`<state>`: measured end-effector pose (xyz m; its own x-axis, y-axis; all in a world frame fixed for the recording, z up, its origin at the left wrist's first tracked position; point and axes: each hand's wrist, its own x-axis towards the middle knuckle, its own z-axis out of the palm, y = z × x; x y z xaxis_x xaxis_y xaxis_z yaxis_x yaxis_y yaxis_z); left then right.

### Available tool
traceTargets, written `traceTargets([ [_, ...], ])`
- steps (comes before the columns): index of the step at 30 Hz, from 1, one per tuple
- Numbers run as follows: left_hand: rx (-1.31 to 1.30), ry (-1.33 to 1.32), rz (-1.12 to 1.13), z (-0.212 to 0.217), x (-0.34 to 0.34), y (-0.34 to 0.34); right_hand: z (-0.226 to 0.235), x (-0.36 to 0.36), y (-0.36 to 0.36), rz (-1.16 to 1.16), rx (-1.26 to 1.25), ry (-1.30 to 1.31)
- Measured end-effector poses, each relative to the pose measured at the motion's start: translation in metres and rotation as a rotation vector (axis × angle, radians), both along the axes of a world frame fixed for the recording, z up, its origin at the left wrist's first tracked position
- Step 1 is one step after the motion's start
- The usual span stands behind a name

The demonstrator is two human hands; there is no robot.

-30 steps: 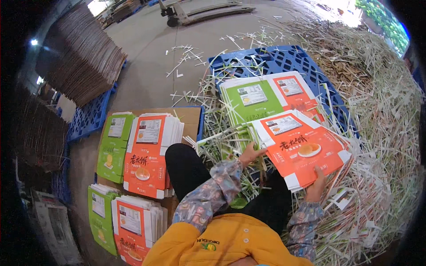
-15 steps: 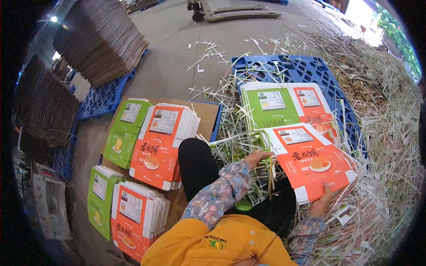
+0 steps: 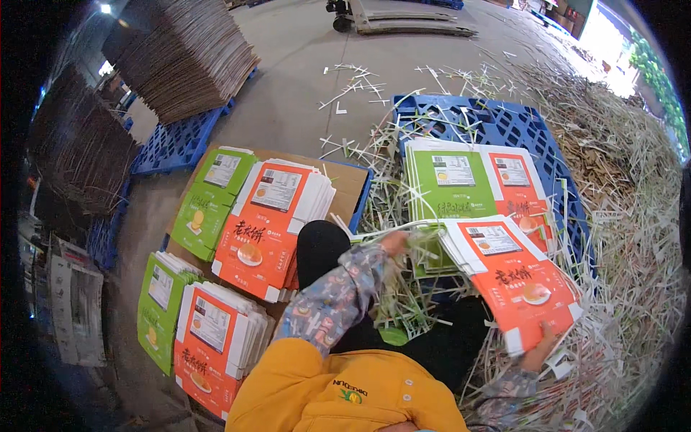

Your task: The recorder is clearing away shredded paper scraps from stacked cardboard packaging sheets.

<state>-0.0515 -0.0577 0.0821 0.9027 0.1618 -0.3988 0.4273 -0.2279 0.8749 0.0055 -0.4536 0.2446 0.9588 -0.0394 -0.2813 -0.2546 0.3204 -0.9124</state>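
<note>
My right hand (image 3: 540, 347) grips the near lower corner of a red printed cardboard sheet (image 3: 529, 291), which has white flaps and seems to lie on others of its kind. It is tilted over my right knee. My left hand (image 3: 394, 243), a little smeared by motion, is closed on thin white and green paper strips (image 3: 425, 234) just left of that sheet's far edge. Behind the sheet lies a stack of flat cardboard sheets, green (image 3: 450, 183) on the left and red (image 3: 512, 176) on the right.
Neat stacks of green sheets (image 3: 205, 201) and red sheets (image 3: 263, 223) stand on brown cardboard (image 3: 345, 189) to my left. A blue pallet (image 3: 497, 119) sits at the far right. Paper scraps (image 3: 619, 266) heap along the right. Tall cardboard piles (image 3: 180, 57) and a pallet jack (image 3: 410, 25) stand farther back.
My left hand has moved left, away from the red sheet, drawing strips with it. My right hand and the sheet's near corner have shifted slightly right and toward me.
</note>
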Motion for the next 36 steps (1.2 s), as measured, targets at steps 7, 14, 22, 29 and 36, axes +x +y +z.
traceTargets([
  [7,0.223,-0.158,-0.004,-0.117,-0.046,0.129,-0.046,0.009,0.019,0.264,0.102,-0.042],
  [14,0.428,-0.138,0.047,0.051,0.011,0.03,-0.009,0.015,0.051,-0.013,-0.083,-0.056],
  [22,0.728,0.073,-0.011,-0.022,0.016,-0.044,-0.01,0.01,0.035,0.022,0.131,0.035],
  [29,0.878,0.137,0.142,-0.073,0.02,-0.08,0.037,-0.026,0.035,0.07,-0.015,-0.019],
  [36,1.128,-0.271,-0.16,-0.089,0.033,-0.031,0.083,-0.04,-0.004,-0.031,-0.165,-0.035],
])
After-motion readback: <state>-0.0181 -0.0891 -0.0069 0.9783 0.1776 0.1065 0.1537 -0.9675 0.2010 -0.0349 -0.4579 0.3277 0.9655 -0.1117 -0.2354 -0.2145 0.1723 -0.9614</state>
